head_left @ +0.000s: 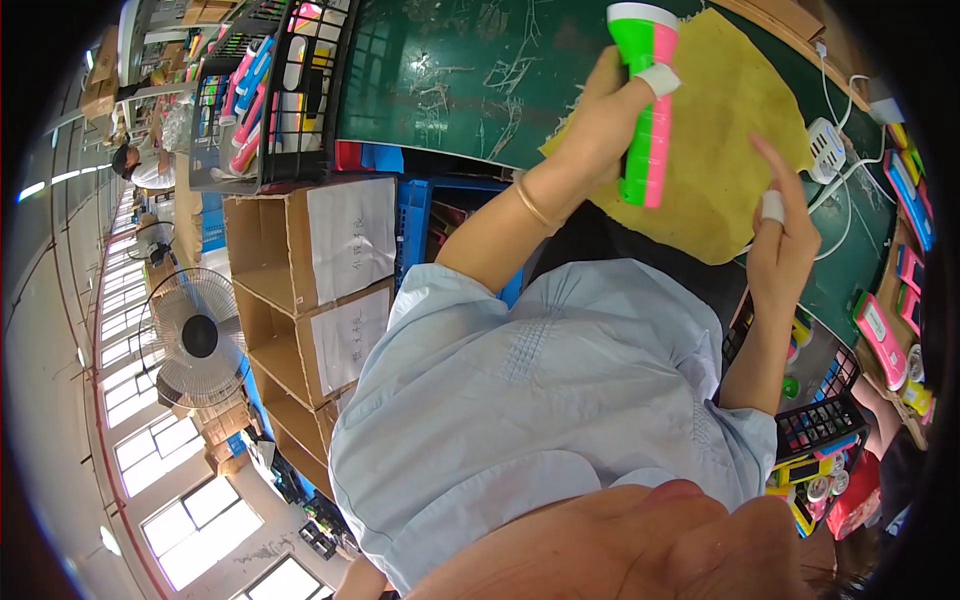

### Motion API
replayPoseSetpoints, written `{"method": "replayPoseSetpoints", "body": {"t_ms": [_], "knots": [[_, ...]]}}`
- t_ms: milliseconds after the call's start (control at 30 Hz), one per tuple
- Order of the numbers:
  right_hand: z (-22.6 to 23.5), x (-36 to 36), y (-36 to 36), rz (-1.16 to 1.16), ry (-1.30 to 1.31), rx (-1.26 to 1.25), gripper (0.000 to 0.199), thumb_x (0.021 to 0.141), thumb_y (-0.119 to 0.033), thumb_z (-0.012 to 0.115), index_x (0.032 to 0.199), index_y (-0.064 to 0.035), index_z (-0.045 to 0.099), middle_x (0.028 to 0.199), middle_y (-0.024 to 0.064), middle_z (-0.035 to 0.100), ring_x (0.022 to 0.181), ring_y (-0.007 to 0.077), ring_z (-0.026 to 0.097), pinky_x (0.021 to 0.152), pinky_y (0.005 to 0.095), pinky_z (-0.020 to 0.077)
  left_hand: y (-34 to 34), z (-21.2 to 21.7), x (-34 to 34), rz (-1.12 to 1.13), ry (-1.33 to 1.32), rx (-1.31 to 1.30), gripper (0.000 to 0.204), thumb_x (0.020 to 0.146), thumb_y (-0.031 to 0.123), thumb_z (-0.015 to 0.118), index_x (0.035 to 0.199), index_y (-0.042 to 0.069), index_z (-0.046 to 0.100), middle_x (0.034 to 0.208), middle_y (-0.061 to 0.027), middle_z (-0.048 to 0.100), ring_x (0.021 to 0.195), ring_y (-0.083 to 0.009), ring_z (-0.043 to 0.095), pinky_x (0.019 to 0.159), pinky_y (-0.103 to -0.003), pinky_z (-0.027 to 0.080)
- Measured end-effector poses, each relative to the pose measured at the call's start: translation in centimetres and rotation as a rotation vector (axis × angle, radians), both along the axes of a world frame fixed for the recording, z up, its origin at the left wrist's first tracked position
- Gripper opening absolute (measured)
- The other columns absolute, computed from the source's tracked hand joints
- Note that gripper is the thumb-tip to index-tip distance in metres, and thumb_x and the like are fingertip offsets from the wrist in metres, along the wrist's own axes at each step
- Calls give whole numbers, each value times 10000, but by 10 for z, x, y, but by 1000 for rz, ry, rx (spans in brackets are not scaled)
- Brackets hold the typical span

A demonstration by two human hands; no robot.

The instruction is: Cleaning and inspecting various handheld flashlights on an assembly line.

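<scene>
The left hand (612,120) has its fingers around the flashlight (650,135) above the yellow cloth (730,110); the right hand (785,235), index finger extended, is by the cloth's right edge. A loosened left grip could drop the flashlight.

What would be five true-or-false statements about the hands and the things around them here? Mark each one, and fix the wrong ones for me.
1. The left hand holds a green and pink flashlight. True.
2. Both hands are gripping something. False: the right hand has nothing visible in its grasp.
3. A white power strip is to the right of the yellow cloth. True.
4. Both wrists are bare. False: the left one wears a gold-coloured bracelet.
5. The tabletop under the cloth is red. False: the tabletop is green.
</scene>
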State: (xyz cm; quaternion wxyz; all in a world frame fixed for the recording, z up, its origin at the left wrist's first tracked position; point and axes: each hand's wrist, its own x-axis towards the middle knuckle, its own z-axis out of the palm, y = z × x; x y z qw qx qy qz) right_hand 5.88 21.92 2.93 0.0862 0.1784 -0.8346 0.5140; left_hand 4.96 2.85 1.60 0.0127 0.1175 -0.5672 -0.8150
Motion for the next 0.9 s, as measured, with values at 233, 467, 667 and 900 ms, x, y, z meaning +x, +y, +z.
{"method": "replayPoseSetpoints", "body": {"t_ms": [233,467,667,900], "knots": [[-25,-12,-18,379,-422,-160,382,893,-247,481,1135,48,502,929,93,593,875,139,533,812,262,402,27,4,-6,21,233,46,433,852,411,477,964,-6,512,767,-99,564,677,-174,547,622,-280,449],[-28,-19,-28,425,-564,-359,466,874,-382,508,1118,14,532,950,25,573,851,99,489,807,248,371,38,12,-15,189,173,106,560,914,496,286,717,11,485,629,-25,492,570,-91,448,488,-255,377],[-30,-20,-30,486,-575,-341,454,841,-321,578,1126,28,522,940,29,578,861,100,506,804,242,386,37,9,-3,288,253,-52,554,932,459,206,779,0,475,650,-51,523,537,-103,446,474,-248,380],[-25,-5,-42,138,-421,-227,372,787,-237,652,1027,20,530,893,61,569,823,121,509,742,282,408,27,17,-8,113,80,436,641,882,583,184,948,28,498,814,-89,557,742,-180,533,661,-295,449]]}}
